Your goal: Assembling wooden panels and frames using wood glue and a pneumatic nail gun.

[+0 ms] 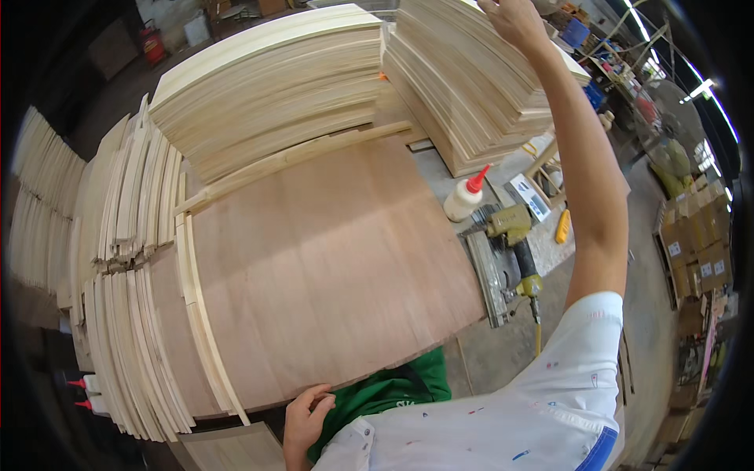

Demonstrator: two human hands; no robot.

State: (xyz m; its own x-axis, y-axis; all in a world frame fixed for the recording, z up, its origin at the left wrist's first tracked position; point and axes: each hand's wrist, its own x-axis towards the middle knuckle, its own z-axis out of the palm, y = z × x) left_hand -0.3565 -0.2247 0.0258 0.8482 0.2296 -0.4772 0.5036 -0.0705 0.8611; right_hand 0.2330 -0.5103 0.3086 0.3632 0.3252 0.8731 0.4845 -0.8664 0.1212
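Observation:
A large reddish-brown plywood panel lies on the work surface before me. My left hand is at its near edge, thumb and forefinger apart, with no object visible between them. Raised far forward, my right hand is over the right stack of pale wooden boards; the top of the picture cuts off its fingers, so their grip is hidden. Wooden strips lie along the panel's left side, and another strip runs along its far edge.
Another board stack stands at the far side. Bundled slats lie left. Right of the panel are a nail gun with a hose, a red-capped glue bottle and a yellow-handled tool. Cardboard boxes are stacked farther right.

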